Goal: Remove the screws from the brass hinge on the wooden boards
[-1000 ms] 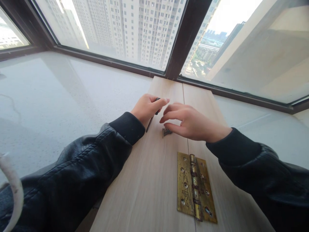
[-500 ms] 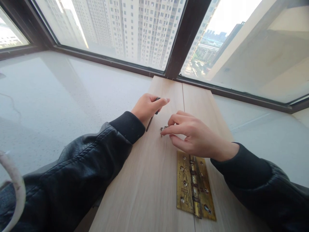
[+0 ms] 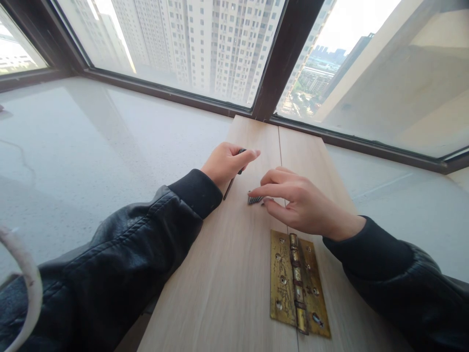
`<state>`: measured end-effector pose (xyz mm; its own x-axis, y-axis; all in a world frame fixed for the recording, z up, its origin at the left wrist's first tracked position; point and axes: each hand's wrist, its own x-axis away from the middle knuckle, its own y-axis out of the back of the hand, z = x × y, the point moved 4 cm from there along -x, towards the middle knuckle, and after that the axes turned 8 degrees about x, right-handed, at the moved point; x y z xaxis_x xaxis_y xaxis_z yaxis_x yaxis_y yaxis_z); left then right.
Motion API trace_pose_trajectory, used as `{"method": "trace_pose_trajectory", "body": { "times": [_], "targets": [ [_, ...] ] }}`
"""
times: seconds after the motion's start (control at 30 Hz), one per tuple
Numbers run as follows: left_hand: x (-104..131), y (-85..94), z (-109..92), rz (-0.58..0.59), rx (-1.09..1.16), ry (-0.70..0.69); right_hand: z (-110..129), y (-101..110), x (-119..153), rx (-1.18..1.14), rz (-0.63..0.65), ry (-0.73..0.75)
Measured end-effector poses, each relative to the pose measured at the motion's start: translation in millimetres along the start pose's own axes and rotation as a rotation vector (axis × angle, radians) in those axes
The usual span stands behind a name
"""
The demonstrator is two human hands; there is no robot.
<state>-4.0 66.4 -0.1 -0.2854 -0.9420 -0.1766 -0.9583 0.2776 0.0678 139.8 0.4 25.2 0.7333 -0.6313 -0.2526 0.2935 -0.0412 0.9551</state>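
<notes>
My left hand (image 3: 229,164) is closed round a screwdriver (image 3: 229,188); its thin dark shaft points down toward the board, and part of its black handle shows by the thumb. To the right, my right hand (image 3: 293,195) hovers low over the wooden board (image 3: 205,288), forefinger and thumb apart. Under the forefinger lie some small dark metal pieces (image 3: 253,200), which look like screws. Another tiny bit sits by the thumb tip, too small to make out. Nearer me, a worn brass hinge (image 3: 283,293) lies spread flat across the board's seam, with a screw (image 3: 317,320) at its lower right hole.
The board runs up to a dark window frame (image 3: 261,100). White speckled sill (image 3: 110,142) spreads on both sides of it. A pale curved bar (image 3: 34,298) rises at the lower left. Tall buildings (image 3: 205,44) stand outside the glass.
My right hand's forefinger and thumb have spread apart, and the small metal pieces beneath now lie in a different arrangement. My left hand keeps its grip. The view has shifted slightly.
</notes>
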Motion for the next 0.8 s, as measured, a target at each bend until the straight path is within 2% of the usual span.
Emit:
{"method": "trace_pose_trajectory", "body": {
  "times": [0.2, 0.43, 0.6, 0.8],
  "targets": [
    [1, -0.3, -3, 0.000, -0.007, -0.009, -9, 14, 10, -0.027, -0.123, -0.171],
    [1, -1.0, -3, -0.012, -0.036, -0.011, -12, 8, 33, -0.156, 0.139, -0.293],
    [1, 0.2, -2, -0.016, -0.053, -0.019, -12, 1, 34, -0.156, 0.154, -0.251],
    [1, -0.3, -2, -0.013, -0.038, -0.003, -30, 3, 30, -0.096, 0.177, -0.238]
  ]
}}
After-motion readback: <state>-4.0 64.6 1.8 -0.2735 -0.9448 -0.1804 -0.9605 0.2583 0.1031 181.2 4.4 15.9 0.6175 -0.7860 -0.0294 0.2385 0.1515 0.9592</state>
